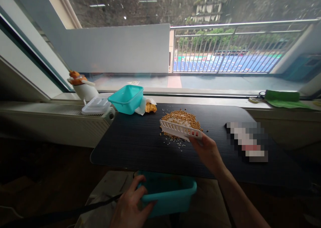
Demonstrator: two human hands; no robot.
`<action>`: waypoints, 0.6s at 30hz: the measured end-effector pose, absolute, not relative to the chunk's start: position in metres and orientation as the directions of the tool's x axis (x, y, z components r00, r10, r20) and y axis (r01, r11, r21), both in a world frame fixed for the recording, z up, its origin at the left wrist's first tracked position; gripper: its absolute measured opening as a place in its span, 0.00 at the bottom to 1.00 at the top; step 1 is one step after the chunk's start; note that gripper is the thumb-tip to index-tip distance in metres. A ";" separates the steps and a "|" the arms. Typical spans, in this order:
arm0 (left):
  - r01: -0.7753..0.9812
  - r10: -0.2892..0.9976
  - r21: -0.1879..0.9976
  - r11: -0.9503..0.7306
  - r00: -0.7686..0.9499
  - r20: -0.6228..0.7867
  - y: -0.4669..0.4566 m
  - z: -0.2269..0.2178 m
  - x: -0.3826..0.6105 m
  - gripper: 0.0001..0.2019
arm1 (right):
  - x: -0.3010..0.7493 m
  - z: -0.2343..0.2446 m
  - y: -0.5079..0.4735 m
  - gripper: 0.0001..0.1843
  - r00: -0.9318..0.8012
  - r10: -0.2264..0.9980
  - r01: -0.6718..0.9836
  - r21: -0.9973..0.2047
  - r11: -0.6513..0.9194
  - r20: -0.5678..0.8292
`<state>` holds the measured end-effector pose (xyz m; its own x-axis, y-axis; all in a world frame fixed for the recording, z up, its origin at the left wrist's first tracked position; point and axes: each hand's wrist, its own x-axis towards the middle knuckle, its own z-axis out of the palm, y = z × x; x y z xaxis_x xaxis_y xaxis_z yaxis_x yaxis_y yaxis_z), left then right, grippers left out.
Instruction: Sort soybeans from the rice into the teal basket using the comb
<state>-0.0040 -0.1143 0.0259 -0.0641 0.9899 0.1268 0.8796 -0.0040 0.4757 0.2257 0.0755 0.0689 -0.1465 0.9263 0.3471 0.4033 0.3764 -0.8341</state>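
Note:
My right hand (207, 151) is closed on the near right end of a white slotted plastic strip (175, 129), which stands on edge against a pile of soybeans (184, 116) mixed with white rice-like grains. Some white grains (173, 141) lie scattered on the near side of the strip. Below the table's front edge, my left hand (135, 199) grips the left rim of a teal plastic bin (173, 198), held over my lap. The bin's inside is dark, and its contents cannot be made out.
On the black table (130, 141), a second teal bin (127, 100) stands at the back left beside a crumpled orange cloth (150, 107). A blurred-out object (247, 142) lies at right. Behind are a clear plastic lid (96, 105), a white bucket (86, 91) and a green cloth (283, 98).

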 end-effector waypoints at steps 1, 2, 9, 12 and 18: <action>0.880 0.990 0.476 -0.002 -0.065 0.124 -0.115 0.025 -0.005 0.07 | 0.221 0.072 0.077 0.09 -0.157 0.919 0.419 -0.818 0.393 0.361; 0.879 0.991 0.477 0.001 -0.066 0.120 -0.116 0.025 -0.005 0.07 | 0.217 0.074 0.079 0.09 -0.164 0.914 0.426 -0.810 0.404 0.370; 0.868 0.991 0.497 0.010 -0.076 0.112 -0.116 0.025 -0.008 0.08 | 0.208 0.076 0.086 0.08 -0.224 0.902 0.442 -0.787 0.431 0.368; 0.867 0.991 0.499 0.013 -0.078 0.111 -0.115 0.025 -0.009 0.07 | 0.216 0.079 0.081 0.08 -0.262 0.903 0.433 -0.795 0.425 0.340; 0.863 0.984 0.505 0.022 -0.108 0.142 -0.115 0.025 -0.009 0.06 | 0.231 0.084 0.072 0.07 -0.224 0.935 0.372 -0.862 0.343 0.275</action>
<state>-0.0087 -0.1148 0.0248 -0.1081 0.9840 0.1419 0.8630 0.0220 0.5048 0.2312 0.0717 0.0839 -0.2240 0.9349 0.2753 0.3720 0.3431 -0.8625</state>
